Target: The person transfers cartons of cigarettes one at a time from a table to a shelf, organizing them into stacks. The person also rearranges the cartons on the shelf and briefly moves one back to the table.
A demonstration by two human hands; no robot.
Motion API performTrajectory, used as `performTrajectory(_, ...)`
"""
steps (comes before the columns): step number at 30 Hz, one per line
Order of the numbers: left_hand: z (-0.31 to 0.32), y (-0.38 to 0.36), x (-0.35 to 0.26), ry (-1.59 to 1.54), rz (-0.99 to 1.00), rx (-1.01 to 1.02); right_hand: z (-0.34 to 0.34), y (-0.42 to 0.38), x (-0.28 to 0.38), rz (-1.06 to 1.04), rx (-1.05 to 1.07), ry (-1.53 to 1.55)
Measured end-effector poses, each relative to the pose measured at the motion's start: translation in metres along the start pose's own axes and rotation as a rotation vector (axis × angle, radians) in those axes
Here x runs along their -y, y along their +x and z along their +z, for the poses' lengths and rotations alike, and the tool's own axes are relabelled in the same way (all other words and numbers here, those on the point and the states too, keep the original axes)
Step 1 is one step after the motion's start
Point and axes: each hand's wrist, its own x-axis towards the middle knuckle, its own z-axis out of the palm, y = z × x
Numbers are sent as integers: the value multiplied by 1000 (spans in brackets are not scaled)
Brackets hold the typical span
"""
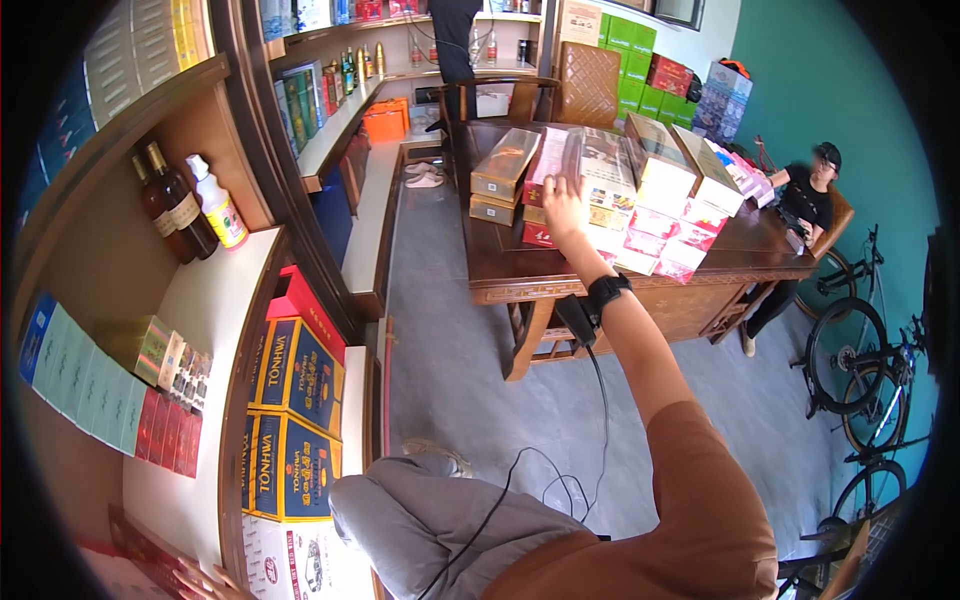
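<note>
My right hand (566,207) reaches out over the dark wooden table (500,290). Its fingers close on the near end of a long, slim carton (572,158) on top of stacked cartons; the hand partly hides that end. Left of it are two gold-brown boxes (503,165), one on the other. On its right stand several stacks of white, red and gold cartons (655,185). My left hand (210,582) shows only in part at the bottom left edge, fingers stretched out beside the lower shelf.
Left shelves hold brown bottles (180,205), a white bottle (216,205) and rows of small packs (85,375). Below are TONHWA boxes (295,465). A black cable (520,460) crosses the floor. A seated person (808,200) is at right near bicycles (850,350); another person (455,40) stands behind.
</note>
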Motion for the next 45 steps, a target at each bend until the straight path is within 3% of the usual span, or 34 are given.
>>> performTrajectory(3, 0, 3, 0, 62, 4, -51, -9, -16, -2, -30, -102, 86)
performTrajectory(5, 27, -6, 2, -142, -188, -70, -34, -28, 1, -95, -140, 208)
performTrajectory(6, 26, -11, 2, -54, -259, 238, -59, -36, 2, -145, -125, 291)
performTrajectory(8, 17, -8, 0, -122, -301, 286, -84, -49, 1, -290, -235, 518)
performTrajectory(9, 47, -26, 4, -178, -318, 239, -116, -55, -1, -333, -218, 641)
performTrajectory(10, 40, -21, 3, -267, -379, 413, -140, -66, -4, -351, -228, 696)
performTrajectory(11, 13, -8, -1, -262, -348, 241, -186, -77, -6, -334, -216, 834)
performTrajectory(12, 10, -5, -3, -335, -375, 220, -223, -87, -11, -324, -249, 869)
performTrajectory(13, 4, -1, -1, -355, -377, 167, -252, -101, -16, -191, -133, 1072)
performTrajectory(14, 1, 2, -2, -330, -417, 236, -268, -107, -34, -277, -92, 1136)
performTrajectory(15, 2, 2, -1, -337, -443, 234, -263, -116, -51, -345, -191, 1080)
performTrajectory(17, 11, -3, -2, -373, -488, 145, -251, -128, -53, -374, -278, 1257)
performTrajectory(18, 17, -7, -5, -391, -508, 53, -268, -130, -28, -407, -307, 1344)
performTrajectory(20, 24, -23, -12, -539, -633, 131, -293, -138, 20, -480, -340, 1520)
performTrajectory(22, 28, -40, -18, -436, -539, 78, -321, -146, 70, -582, -364, 1697)
performTrajectory(24, 23, -50, -16, -531, -483, -49, -350, -153, 121, -679, -401, 1878)
performTrajectory(28, 28, -54, -17, -484, -469, -8, -400, -171, 229, -920, -504, 2146)
performTrajectory(32, 42, -60, -17, -445, -429, -67, -420, -189, 327, -1231, -697, 2124)
performTrajectory(33, 43, -62, -17, -426, -429, -70, -423, -196, 338, -1291, -635, 2110)
performTrajectory(34, 48, -61, -20, -530, -495, -234, -425, -202, 349, -1349, -572, 2093)
performTrajectory(36, 72, -77, -29, -450, -411, -165, -422, -214, 378, -1544, -686, 1986)
performTrajectory(38, 81, -74, -41, -714, -512, -162, -429, -226, 397, -1537, -350, 2095)
performTrajectory(40, 77, -66, -40, -395, -493, -269, -440, -233, 409, -1396, -39, 2129)
performTrajectory(42, 71, -59, -39, -350, -499, -260, -443, -230, 430, -1432, 124, 2108)
performTrajectory(44, 69, -55, -37, -309, -530, -268, -455, -223, 446, -1466, 62, 2095)
performTrajectory(45, 68, -53, -36, -322, -540, -286, -457, -224, 458, -1440, 306, 2216)
